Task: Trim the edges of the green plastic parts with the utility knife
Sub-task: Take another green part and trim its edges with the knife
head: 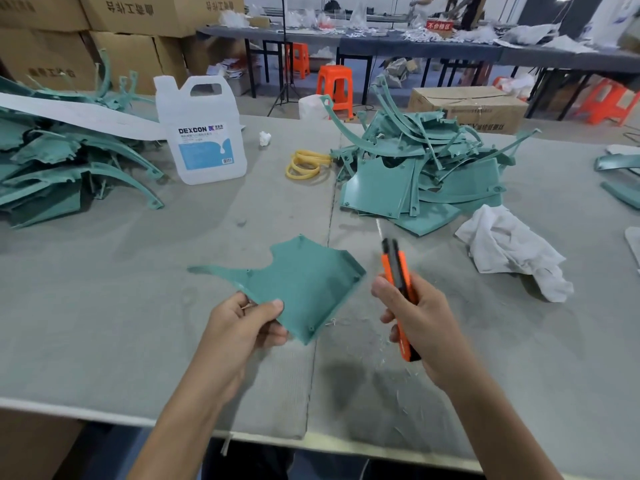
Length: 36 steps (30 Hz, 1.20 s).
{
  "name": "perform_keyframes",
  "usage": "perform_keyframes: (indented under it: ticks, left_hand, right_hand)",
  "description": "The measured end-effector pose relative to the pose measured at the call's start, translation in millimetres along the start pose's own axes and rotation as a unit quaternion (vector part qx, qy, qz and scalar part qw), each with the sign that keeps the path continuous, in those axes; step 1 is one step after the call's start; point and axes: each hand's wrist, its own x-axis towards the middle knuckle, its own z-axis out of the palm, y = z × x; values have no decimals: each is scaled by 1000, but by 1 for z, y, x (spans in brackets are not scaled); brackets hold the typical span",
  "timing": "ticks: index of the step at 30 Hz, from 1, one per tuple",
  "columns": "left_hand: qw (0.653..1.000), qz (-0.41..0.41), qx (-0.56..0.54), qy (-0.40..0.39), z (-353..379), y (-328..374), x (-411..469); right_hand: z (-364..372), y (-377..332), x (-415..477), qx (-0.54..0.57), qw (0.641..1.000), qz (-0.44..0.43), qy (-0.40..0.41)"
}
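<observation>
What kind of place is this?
Probably a small factory or workshop. Heaps of teal-green plastic parts lie on the grey cloth-covered table, brown cardboard boxes are stacked behind, and the right hand grips an orange utility knife beside the flat green plastic part the left hand holds.

Left forearm enters from the lower centre-left of the frame. The left hand [242,327] pinches the green plastic part [308,278], thumb on top and fingers beneath. Right forearm enters from the lower right. The right hand [420,327], right of centre, is wrapped round the utility knife [398,271], level with the left hand.
</observation>
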Motion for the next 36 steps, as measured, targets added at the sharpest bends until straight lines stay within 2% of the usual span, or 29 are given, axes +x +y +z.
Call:
perform_keyframes:
  ticks: [3, 7, 9, 21, 25, 29, 32, 34, 36]
  left_hand:
    - [999, 4, -19, 50, 5, -8, 11]
    - [998, 9, -26, 48, 12, -11, 14]
    - [998, 17, -38, 54, 15, -7, 13]
    - [993, 22, -83, 76, 19, 11, 5]
    - [996, 28, -71, 52, 20, 13, -1]
    - [997, 7, -72, 10, 15, 13, -8]
    - [997, 0, -75, 7, 8, 14, -10]
    - [996, 7, -87, 16, 4, 14, -12]
    - [995, 23, -87, 32, 4, 17, -13]
  right_hand:
    - [8, 13, -13, -146, 988, -36, -14]
    - [11, 25, -31, -318, 943, -81, -61]
    - [12, 25, -36, -362, 925, -95, -63]
    - [13, 18, -40, -383, 909, -147, -73]
    - [15, 22, -36, -376, 910, -157, -75]
    - [5, 22, -8, -344, 924, -166, 1]
    - [-10, 16, 24, -382, 911, -139, 74]
    - [-18, 12, 38, -393, 908, -112, 89]
    - [-21, 9, 39, -364, 921, -104, 90]
